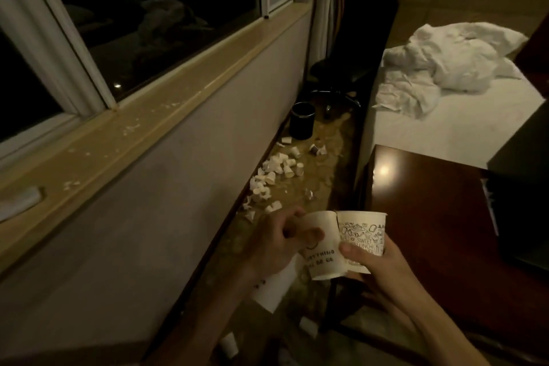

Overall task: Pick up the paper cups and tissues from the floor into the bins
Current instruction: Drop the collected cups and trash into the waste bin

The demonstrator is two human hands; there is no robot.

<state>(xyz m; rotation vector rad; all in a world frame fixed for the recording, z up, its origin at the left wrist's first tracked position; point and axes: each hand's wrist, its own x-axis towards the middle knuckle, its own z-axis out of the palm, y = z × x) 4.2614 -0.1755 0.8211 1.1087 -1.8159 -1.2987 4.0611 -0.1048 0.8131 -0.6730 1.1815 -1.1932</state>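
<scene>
A narrow strip of floor (329, 157) runs between the window wall (178, 187) and the edges of the bed (445, 134) and dark worktop (421, 232), leaving a single lane. Two hands hold two paper cups, side by side and touching. The left hand (279, 242) curls round the lettered cup (322, 258); the right hand (374, 261) pinches the patterned cup (364, 235) under its thumb. Ahead, a scatter of cups and tissues (276, 172) (too small to count) hugs the wall. One black bin (302, 125) stands upright beyond it.
</scene>
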